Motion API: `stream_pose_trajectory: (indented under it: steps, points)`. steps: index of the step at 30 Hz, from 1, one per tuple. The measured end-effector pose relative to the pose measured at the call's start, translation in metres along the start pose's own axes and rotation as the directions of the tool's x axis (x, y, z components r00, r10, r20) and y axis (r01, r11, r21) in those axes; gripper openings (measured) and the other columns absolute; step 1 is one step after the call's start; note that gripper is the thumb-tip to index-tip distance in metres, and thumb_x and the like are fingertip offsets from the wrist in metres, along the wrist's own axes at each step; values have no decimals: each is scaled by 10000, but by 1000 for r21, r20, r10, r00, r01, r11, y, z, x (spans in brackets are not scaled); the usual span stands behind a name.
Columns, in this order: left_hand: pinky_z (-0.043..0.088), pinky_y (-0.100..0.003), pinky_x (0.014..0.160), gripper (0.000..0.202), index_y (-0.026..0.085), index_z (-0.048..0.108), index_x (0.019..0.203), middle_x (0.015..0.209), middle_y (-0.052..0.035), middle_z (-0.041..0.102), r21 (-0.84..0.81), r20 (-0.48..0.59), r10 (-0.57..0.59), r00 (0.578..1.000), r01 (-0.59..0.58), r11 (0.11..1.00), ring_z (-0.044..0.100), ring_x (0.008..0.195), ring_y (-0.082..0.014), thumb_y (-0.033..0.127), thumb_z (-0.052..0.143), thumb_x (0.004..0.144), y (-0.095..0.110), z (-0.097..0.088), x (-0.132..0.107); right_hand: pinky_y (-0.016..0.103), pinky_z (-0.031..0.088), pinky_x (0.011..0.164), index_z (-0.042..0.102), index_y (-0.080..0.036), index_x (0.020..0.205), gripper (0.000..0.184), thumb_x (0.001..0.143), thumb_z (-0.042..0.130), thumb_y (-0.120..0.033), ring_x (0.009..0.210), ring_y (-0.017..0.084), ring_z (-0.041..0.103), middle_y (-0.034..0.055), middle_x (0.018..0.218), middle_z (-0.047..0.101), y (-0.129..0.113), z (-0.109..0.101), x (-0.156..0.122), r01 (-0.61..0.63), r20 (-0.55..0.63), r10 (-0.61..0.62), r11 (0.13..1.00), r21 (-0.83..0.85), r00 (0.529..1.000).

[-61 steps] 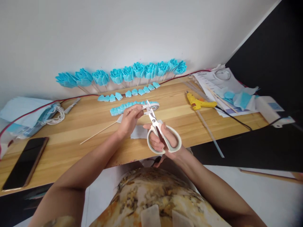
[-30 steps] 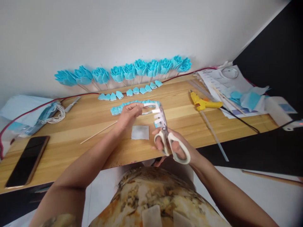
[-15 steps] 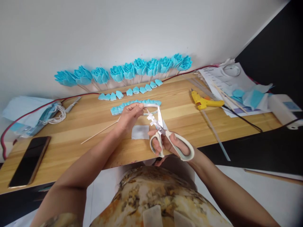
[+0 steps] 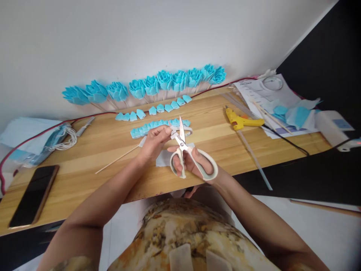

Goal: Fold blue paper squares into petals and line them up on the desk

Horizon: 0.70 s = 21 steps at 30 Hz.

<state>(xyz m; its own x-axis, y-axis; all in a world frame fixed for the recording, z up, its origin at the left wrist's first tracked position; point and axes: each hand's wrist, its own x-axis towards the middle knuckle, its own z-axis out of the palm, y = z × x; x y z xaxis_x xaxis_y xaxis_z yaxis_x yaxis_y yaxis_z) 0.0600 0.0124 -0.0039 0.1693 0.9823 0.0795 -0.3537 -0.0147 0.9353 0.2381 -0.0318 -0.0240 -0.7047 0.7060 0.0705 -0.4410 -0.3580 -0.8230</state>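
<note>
My left hand [image 4: 155,141] pinches a thin white strip [image 4: 189,130] that bends round in a loop to the right; whether it is paper or tape I cannot tell. White-handled scissors [image 4: 182,145] are in my right hand [image 4: 194,162], thumb and fingers through the loops. The blades point away from me, beside the left fingertips, and small white pieces cling about them. Below the left hand lies a pale square sheet [image 4: 161,160], partly covered. Just left of that hand rests a thin wooden stick [image 4: 117,160]. Beyond the hands runs a row of overlapping blue petals [image 4: 146,129].
Blue flowers on sticks [image 4: 138,88] lean against the wall, with small blue pieces [image 4: 160,108] before them. A yellow glue gun [image 4: 239,120] and papers [image 4: 254,92] lie right. At left are a phone [image 4: 34,195], pale sheets [image 4: 31,130] and a red cable [image 4: 59,123].
The scissors have moved left and slightly away from me, nearer the left fingertips, and their blades are closer together. The white strip's loop now sits behind the blades.
</note>
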Motion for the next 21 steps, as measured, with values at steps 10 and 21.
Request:
stream_pose_trajectory:
  steps: [10, 21]
  points:
    - [399, -272, 650, 296, 193, 662, 667, 627, 11, 468, 37, -114, 37, 993, -33, 999, 443, 624, -124, 452, 752, 778, -3, -5, 5, 285, 480, 638, 664, -165, 1245, 661, 919, 510, -719, 699, 149, 531, 37, 796, 581, -3, 6, 0, 39, 54, -40, 999, 26, 998]
    - [402, -272, 723, 273, 179, 674, 621, 595, 18, 546, 115, -73, 79, 994, -70, 991, 494, 651, -118, 395, 774, 754, 1, -4, 3, 258, 468, 579, 626, -165, 1330, 665, 944, 495, -690, 659, 126, 557, 24, 809, 543, -1, 9, -42, 3, 99, 10, 991, -131, 995]
